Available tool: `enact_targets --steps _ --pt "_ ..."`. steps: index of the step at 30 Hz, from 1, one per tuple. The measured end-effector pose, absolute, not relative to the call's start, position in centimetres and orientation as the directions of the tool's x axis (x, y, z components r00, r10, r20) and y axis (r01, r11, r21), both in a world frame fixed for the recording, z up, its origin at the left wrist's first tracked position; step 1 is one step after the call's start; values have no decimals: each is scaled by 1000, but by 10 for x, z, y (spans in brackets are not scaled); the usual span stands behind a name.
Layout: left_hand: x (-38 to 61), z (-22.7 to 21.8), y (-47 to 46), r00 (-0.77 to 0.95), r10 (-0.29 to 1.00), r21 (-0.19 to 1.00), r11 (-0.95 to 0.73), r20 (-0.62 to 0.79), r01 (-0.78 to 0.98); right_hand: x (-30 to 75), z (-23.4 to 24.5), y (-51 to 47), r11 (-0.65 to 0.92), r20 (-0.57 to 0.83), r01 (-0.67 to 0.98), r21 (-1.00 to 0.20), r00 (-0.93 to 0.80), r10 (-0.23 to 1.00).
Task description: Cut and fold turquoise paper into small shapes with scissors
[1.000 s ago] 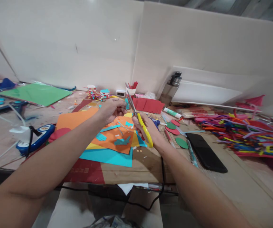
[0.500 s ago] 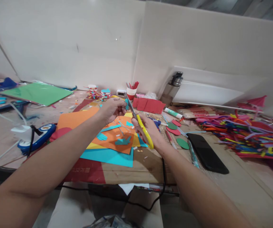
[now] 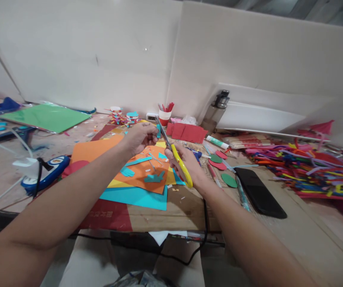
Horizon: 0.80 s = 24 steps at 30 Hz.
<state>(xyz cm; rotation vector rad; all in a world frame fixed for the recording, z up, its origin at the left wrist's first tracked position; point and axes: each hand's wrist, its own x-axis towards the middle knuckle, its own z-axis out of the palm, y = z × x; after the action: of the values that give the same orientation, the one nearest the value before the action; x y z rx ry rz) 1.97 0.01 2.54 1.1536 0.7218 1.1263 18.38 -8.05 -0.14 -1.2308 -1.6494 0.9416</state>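
Note:
My left hand is closed in a pinch on a small teal paper piece, held above the table. My right hand is wrapped round the yellow handles of a pair of scissors, whose blades point up and left toward the teal piece. Below both hands lie an orange sheet with teal cut-outs on it, a yellow sheet beneath it and a teal sheet nearest me.
A black phone, green and red paper circles, a glue stick and a heap of coloured strips lie to the right. A green sheet, a blue tape dispenser and white cable sit left. A cup and bottle stand at the back.
The scissor blades have closed a little on the teal piece and the right hand has edged slightly; otherwise nothing has visibly moved.

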Motion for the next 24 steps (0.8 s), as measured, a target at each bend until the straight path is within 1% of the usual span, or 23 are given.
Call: enact_targets --steps 11,15,17,19,22,24 --pt "19 28 -2 316 943 962 -15 104 -272 183 -2 -82 221 188 271 -937 -143 972" --pt "19 26 -3 321 937 976 -74 138 -204 183 -4 -80 196 185 222 -955 -70 980" --pt "20 24 -5 312 931 981 -160 188 -113 183 -5 -77 199 200 145 -969 -7 980" --pt "23 22 -9 275 921 954 -298 275 43 183 -5 -74 231 234 49 -972 50 971" --pt "31 18 -18 242 862 811 -502 444 301 183 -3 -70 310 304 -36 -950 118 945" --pt "36 15 -23 277 815 724 -579 509 375 183 -1 -69 335 327 -37 -941 142 934"
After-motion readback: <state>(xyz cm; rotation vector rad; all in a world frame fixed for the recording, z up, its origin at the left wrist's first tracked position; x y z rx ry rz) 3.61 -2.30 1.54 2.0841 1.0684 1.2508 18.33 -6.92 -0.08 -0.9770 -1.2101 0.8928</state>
